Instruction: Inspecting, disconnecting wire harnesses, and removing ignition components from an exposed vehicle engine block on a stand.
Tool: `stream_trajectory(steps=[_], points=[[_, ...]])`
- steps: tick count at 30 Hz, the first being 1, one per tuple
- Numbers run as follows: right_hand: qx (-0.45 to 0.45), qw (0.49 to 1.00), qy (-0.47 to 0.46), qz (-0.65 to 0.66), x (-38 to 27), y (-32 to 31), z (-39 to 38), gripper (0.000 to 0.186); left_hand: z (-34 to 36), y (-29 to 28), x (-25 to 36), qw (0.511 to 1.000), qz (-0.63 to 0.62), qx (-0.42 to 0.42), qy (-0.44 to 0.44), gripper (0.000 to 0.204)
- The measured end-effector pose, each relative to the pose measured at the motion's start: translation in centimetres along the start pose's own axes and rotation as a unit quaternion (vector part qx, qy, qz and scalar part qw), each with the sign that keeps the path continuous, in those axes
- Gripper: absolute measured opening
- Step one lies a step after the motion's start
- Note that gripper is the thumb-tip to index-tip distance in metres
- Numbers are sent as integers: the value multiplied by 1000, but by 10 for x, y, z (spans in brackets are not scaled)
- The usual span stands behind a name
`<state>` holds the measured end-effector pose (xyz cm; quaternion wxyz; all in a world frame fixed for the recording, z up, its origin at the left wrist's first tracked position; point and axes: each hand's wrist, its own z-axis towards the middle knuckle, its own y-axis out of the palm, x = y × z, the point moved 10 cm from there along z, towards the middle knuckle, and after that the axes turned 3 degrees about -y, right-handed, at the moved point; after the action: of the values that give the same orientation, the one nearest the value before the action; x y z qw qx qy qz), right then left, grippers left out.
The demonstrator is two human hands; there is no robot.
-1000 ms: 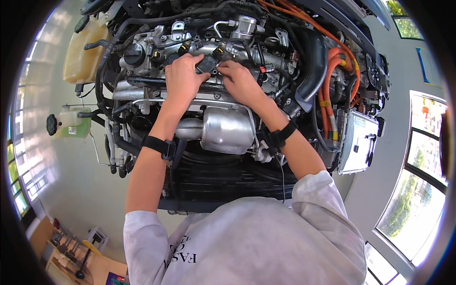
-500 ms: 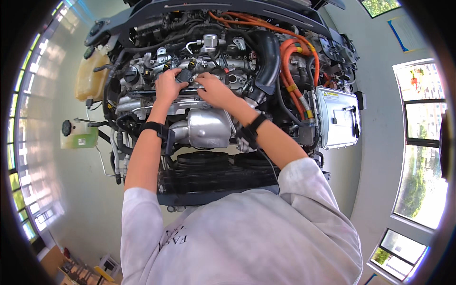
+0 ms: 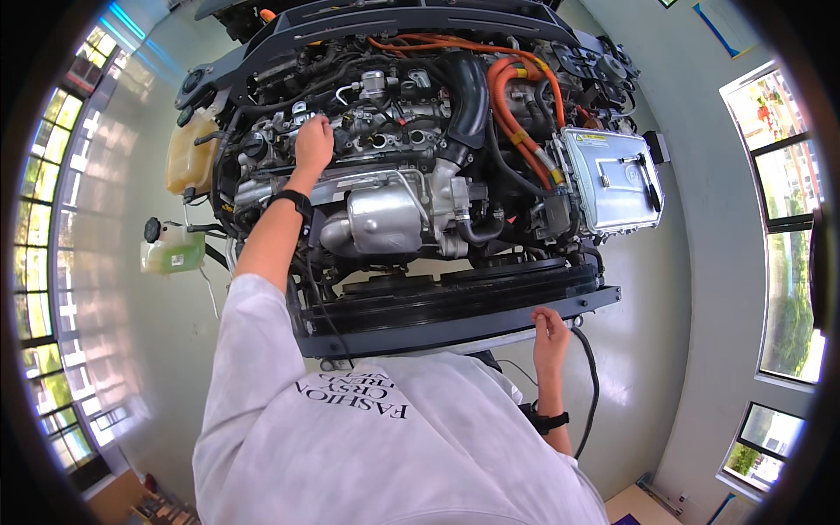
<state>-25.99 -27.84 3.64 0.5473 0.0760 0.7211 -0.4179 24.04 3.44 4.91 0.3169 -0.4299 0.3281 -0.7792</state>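
Observation:
A car engine (image 3: 385, 162) on a stand spreads out in front of me. Over its top, left of the middle, is my left hand (image 3: 313, 147), its fingers curled closed among metal brackets and black wiring; what they hold, if anything, is hidden. Just right of it are round openings (image 3: 378, 140) in the engine's top. My right hand (image 3: 549, 337) is near my body, in front of the dark front crossbar (image 3: 455, 328). Its fingertips are pressed together, and anything between them is too small to make out.
A silver heat shield (image 3: 385, 219) bulges toward me. Thick orange cables (image 3: 516, 131) run beside a black intake pipe (image 3: 468, 105). A silver box (image 3: 615, 182) sits at the right; a yellowish tank (image 3: 191, 157) and a green-fluid bottle (image 3: 172, 249) hang at the left. A black cable (image 3: 592, 385) hangs beside my right arm.
My right hand has left the engine's top and come back toward me, to the right. The black piece seen between my hands no longer shows. My left hand stays over the engine, now curled closed.

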Motion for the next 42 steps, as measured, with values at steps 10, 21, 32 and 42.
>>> stream_trajectory(steps=[10,21,32,42], points=[[-18,960,-205,-187,-19,44,29,26,19,40,65,971,61,-43,226,39],[-67,948,-182,-252,-8,54,40,24,25,51,65,975,81,-30,204,32],[-85,944,-207,-241,-19,61,37,18,25,52,60,972,94,-39,210,35],[-17,953,-195,-232,-25,48,21,18,21,51,72,967,100,3,236,34]])
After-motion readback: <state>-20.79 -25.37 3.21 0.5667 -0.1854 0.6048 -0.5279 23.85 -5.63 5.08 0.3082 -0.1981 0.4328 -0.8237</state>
